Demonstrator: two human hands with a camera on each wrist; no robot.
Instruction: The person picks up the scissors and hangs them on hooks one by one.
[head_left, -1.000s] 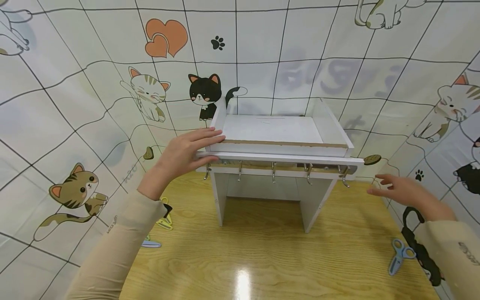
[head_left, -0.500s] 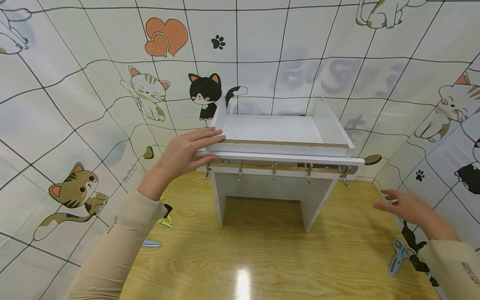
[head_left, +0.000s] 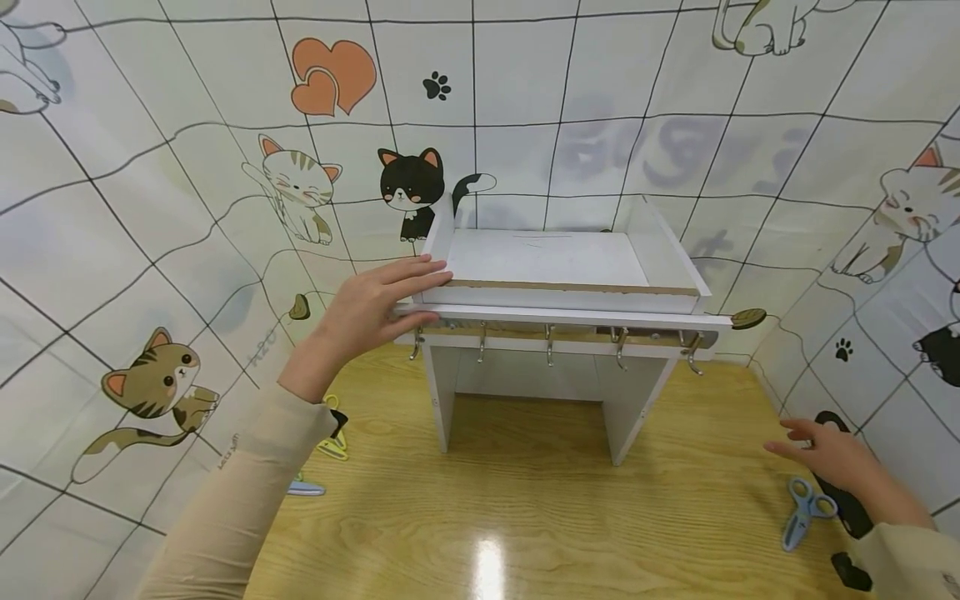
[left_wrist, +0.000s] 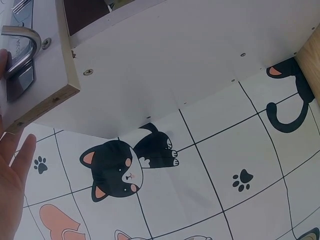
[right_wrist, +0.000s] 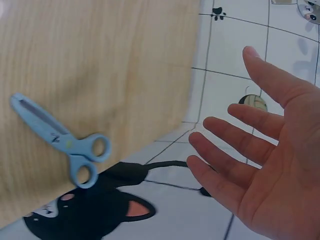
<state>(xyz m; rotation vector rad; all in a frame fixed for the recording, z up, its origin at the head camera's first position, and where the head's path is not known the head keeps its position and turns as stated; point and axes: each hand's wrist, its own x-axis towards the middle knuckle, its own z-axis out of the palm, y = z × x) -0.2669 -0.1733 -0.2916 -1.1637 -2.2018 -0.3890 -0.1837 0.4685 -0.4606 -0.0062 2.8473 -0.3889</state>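
A white wooden shelf stands on the table, with a tray-like top and a front rail carrying several metal hooks. At its left end my left hand holds the shelf, fingers over the top and thumb against the front edge. In the left wrist view the rail's end lies between thumb and fingers, partly hiding the fingers. My right hand hovers near the table's right side, fingers loosely spread and holding nothing. Nearest to it are light blue scissors, lying on the table and apart from the hand.
Yellow scissors and a blue-grey object lie at left, partly behind my left forearm. The wood-grain table runs up to white sheeting printed with cats and grid lines at the back and sides.
My right hand has moved down and slightly right, away from the shelf's right end toward the scissors. The left hand and the shelf have stayed in place.
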